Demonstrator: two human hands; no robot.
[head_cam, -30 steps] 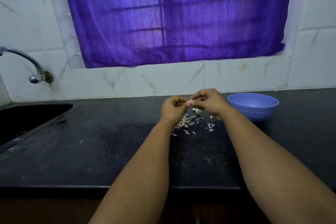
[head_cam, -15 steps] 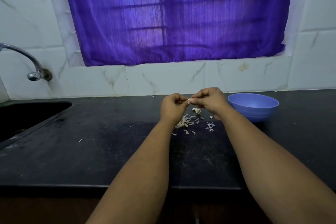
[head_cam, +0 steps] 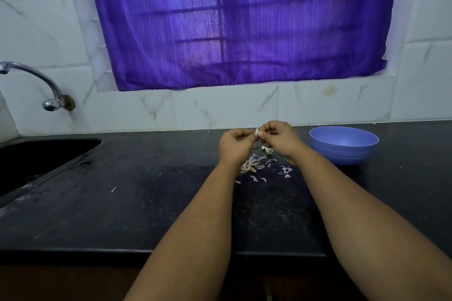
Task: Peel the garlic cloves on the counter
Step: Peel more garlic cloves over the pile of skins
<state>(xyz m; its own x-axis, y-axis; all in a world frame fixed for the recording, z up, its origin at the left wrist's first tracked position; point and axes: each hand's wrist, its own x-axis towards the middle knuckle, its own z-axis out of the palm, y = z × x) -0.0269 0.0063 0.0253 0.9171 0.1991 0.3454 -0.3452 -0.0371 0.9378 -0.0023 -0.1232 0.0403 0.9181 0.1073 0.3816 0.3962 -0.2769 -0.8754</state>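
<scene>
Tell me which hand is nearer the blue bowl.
Right. The right hand is just left of the blue bowl; the left hand lies farther left, beyond it.

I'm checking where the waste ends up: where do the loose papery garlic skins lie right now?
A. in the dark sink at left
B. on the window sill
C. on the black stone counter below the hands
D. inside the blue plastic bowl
C: the pale papery garlic skins lie scattered on the black stone counter, under the left hand and right hand, beside the blue plastic bowl, not in it.
</scene>
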